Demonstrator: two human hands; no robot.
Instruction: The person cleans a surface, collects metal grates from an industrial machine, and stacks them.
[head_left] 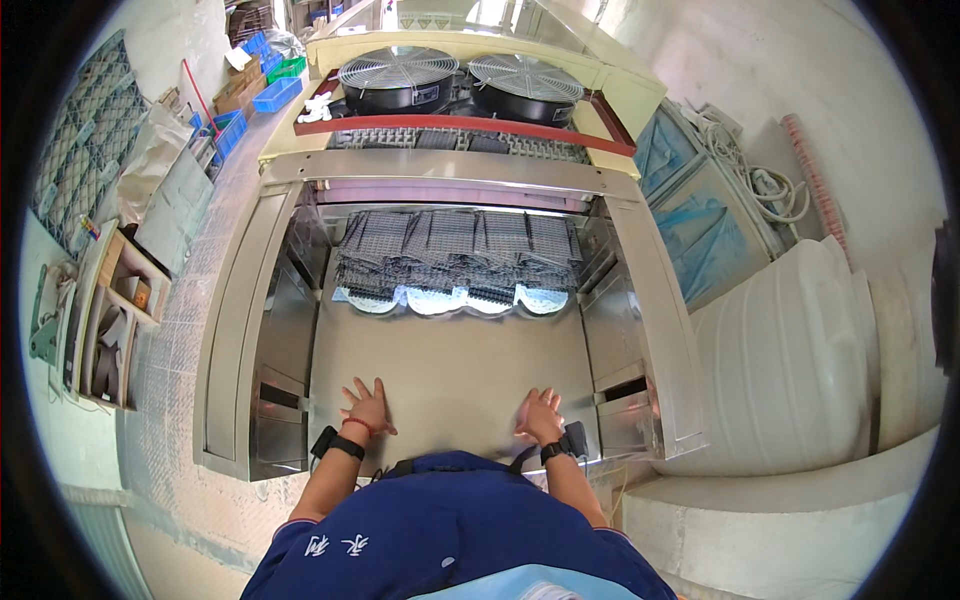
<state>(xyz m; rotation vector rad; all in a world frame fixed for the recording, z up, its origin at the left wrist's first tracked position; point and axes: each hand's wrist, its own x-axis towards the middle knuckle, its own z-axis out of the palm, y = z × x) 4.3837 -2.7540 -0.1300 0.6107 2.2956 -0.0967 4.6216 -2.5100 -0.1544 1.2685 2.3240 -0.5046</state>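
Pale wall (870,130) (quite bright), patterned floor (165,390)

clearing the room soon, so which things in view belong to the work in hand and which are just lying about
Likely in use:
- metal worktop, at the left hand and right hand
- dark mesh sheets, beyond the hands

Seemingly apart:
- blue crates, far left
- large white tank, at right

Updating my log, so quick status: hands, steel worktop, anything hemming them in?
Left hand, right hand open, fingers spread, at near end of steel worktop. Black mesh flaps at its far end, untouched. Steel side walls flank both.
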